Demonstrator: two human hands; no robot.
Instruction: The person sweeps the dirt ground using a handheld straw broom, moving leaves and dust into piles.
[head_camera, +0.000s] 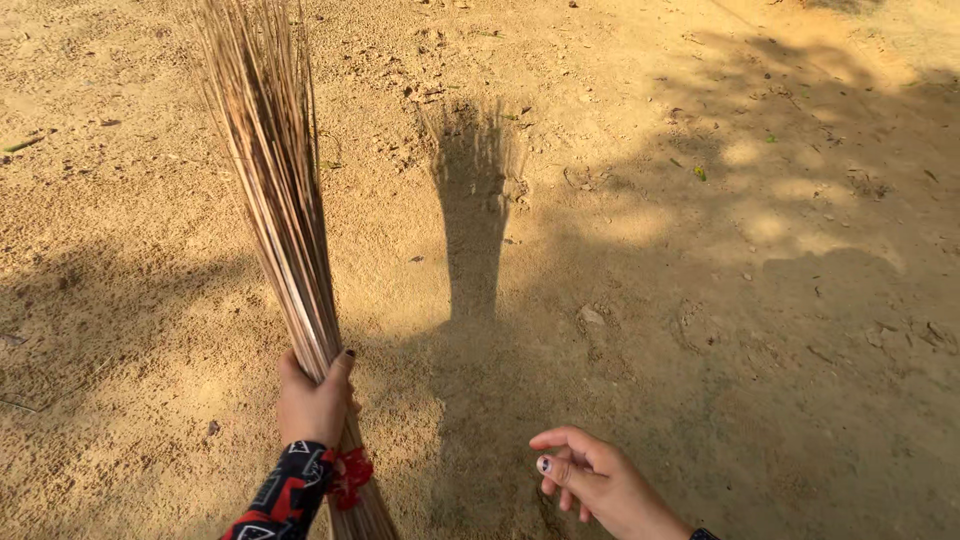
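Note:
My left hand (314, 400) grips a broom (278, 190) made of thin, pale brown sticks. The bundle rises from my fist up toward the top left, spreading wider at its far end. A red tie (350, 478) binds the sticks just below my fist. My right hand (590, 480) hangs at the bottom centre-right, fingers loosely curled, holding nothing and clear of the broom. A dark patterned sleeve (285, 495) covers my left wrist.
Sandy ground (650, 250) fills the view, lit at the left and top, shaded at the right and bottom. The broom's shadow (472, 210) falls across the middle. Small leaves, pebbles and scuffs are scattered about.

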